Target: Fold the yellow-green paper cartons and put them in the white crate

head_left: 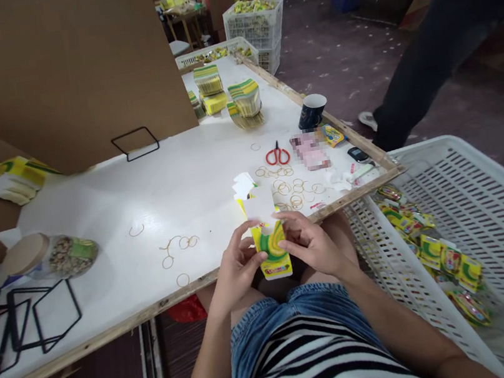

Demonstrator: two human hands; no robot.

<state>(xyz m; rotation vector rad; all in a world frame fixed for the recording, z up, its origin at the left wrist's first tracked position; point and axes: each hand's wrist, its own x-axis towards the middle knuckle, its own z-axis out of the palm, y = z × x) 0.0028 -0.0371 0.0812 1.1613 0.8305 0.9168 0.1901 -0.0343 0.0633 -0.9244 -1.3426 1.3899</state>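
Between my two hands, above my lap at the table's front edge, is a yellow-and-green cardboard box (270, 243) with a white flap standing up at its far end. My left hand (240, 260) grips its left side, thumb on the front face. On the opposite side my right hand (310, 242) pinches it, thumb also on the front. Just behind the box, more white-and-yellow card pieces (244, 185) lie on the table. Thin tan rubber bands (295, 201) are scattered to the right of them, near red-handled scissors (278, 156).
Flat carton stacks (245, 98) stand at the back, with a dark mug (312, 111) at right. A white plastic basket (493, 191) holding filled packs is beside my right arm. At left are a clear jar (72, 255) and black wire frames (44, 318). A person (439, 47) stands beyond.
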